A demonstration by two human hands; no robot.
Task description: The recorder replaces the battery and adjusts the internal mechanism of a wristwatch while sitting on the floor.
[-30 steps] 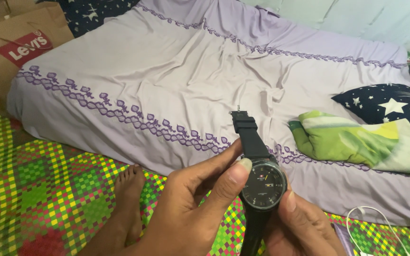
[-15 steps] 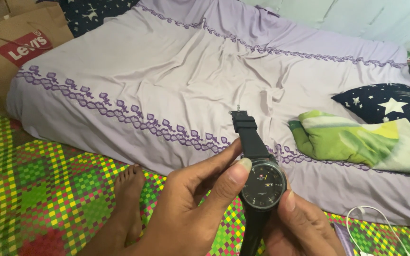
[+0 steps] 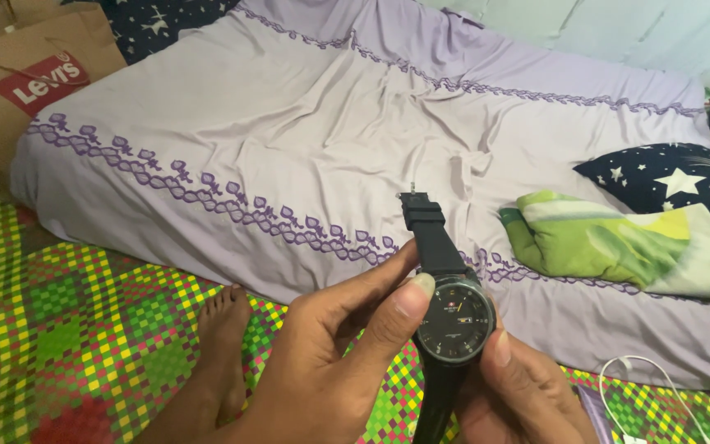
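Note:
A black wristwatch (image 3: 452,322) with a dark round face and a black strap is held upright in front of me, its strap end pointing up over the bed. My left hand (image 3: 334,353) grips the watch from the left, thumb pressed on the edge of the case. My right hand (image 3: 515,386) holds it from below and the right, thumb on the case's right side. The lower strap hangs down between my hands.
A mattress with a lilac sheet (image 3: 330,131) and purple floral trim fills the view. A folded green cloth (image 3: 610,247) and a star-print pillow (image 3: 675,181) lie at right. A brown paper bag (image 3: 26,82) stands at left. My bare foot (image 3: 219,329) rests on a checked mat (image 3: 67,329); a white cable (image 3: 643,386) lies at lower right.

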